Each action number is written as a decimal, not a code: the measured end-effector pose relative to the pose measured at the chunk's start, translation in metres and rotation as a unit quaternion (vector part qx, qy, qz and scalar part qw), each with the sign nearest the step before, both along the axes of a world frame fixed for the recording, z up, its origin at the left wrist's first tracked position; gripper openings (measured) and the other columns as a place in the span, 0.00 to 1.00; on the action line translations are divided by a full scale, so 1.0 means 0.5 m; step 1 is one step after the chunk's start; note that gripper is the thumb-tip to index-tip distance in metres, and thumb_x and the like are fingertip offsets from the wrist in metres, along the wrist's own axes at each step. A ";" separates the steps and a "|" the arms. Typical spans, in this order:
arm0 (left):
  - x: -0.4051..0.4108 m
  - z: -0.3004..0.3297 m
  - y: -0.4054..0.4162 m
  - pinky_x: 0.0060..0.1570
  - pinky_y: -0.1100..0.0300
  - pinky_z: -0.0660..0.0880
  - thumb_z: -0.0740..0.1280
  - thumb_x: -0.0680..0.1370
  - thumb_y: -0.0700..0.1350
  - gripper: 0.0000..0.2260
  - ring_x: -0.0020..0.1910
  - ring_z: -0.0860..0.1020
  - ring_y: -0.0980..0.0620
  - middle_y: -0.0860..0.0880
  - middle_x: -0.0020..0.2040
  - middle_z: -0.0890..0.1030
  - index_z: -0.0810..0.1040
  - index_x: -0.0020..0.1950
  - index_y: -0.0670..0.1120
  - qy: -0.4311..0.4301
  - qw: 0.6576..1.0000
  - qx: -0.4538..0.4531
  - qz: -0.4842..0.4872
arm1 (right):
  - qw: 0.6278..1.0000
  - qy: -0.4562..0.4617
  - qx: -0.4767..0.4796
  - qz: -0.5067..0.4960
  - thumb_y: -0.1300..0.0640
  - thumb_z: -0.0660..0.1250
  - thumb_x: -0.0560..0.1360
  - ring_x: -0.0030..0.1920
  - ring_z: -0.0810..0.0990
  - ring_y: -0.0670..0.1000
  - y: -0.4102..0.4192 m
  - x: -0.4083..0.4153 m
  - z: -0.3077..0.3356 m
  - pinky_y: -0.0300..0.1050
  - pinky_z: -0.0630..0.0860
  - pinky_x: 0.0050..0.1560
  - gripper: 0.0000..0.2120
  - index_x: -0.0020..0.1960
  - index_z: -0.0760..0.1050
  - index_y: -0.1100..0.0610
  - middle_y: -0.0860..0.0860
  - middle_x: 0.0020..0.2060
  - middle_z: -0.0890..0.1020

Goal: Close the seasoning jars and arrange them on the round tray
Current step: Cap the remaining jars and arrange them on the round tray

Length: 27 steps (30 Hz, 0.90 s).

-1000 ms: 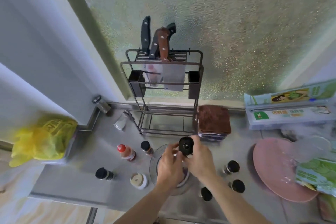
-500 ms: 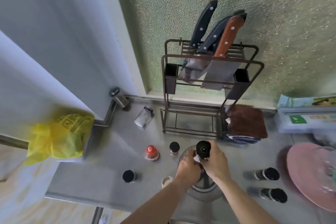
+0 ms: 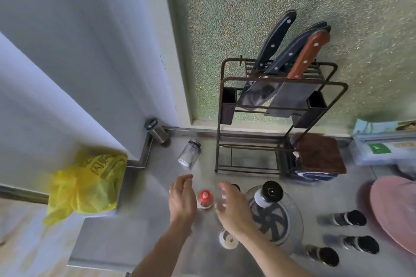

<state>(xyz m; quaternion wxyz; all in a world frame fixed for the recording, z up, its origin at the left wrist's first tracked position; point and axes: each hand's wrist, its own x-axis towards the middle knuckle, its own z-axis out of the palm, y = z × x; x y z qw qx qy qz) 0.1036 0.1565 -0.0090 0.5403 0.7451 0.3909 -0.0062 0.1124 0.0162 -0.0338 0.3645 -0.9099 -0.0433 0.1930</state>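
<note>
A black-capped jar stands on the clear round tray on the steel counter. My left hand and my right hand hover open on either side of a red-capped jar, holding nothing. Another black cap peeks out behind my right fingers. A white-topped jar sits under my right wrist. Three black-capped jars lie right of the tray. A clear jar lies tipped near the rack, and a metal shaker stands in the corner.
A knife rack with several knives stands behind the tray, a brown cloth beside it. A pink plate lies at far right, boxes behind it. A yellow bag hangs at the left counter edge.
Both hands have let go of the black-capped jar, which now stands on the tray, and have moved left to the red-capped jar. The camera has swung left.
</note>
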 end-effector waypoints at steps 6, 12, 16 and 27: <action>0.042 -0.073 -0.004 0.71 0.40 0.68 0.49 0.83 0.65 0.29 0.65 0.75 0.41 0.42 0.64 0.79 0.78 0.64 0.45 0.179 0.962 -0.205 -0.022 | 0.996 0.083 -0.020 -0.015 0.54 0.71 0.76 0.54 0.83 0.52 0.072 0.020 -0.074 0.48 0.81 0.55 0.11 0.57 0.75 0.48 0.48 0.52 0.84; -0.005 0.013 0.018 0.62 0.42 0.76 0.51 0.75 0.75 0.34 0.58 0.81 0.45 0.47 0.55 0.85 0.84 0.55 0.51 0.103 0.980 -0.160 -0.060 | 0.995 0.039 0.078 -0.044 0.50 0.74 0.74 0.48 0.83 0.44 0.046 -0.019 -0.023 0.45 0.83 0.50 0.16 0.57 0.72 0.38 0.43 0.49 0.81; -0.023 0.096 -0.009 0.52 0.59 0.77 0.53 0.84 0.59 0.27 0.49 0.85 0.52 0.48 0.47 0.88 0.87 0.50 0.44 0.049 0.969 -0.214 -0.111 | 0.990 -0.003 0.115 -0.080 0.53 0.74 0.75 0.55 0.81 0.41 -0.033 -0.071 0.068 0.36 0.80 0.57 0.21 0.63 0.72 0.39 0.39 0.57 0.78; 0.029 -0.014 -0.184 0.53 0.58 0.72 0.59 0.81 0.48 0.16 0.57 0.79 0.46 0.42 0.54 0.84 0.84 0.51 0.41 0.122 0.927 -0.242 -0.261 | 0.983 0.039 0.012 -0.182 0.53 0.73 0.75 0.52 0.83 0.44 -0.151 -0.038 -0.005 0.43 0.81 0.57 0.18 0.63 0.74 0.46 0.44 0.52 0.83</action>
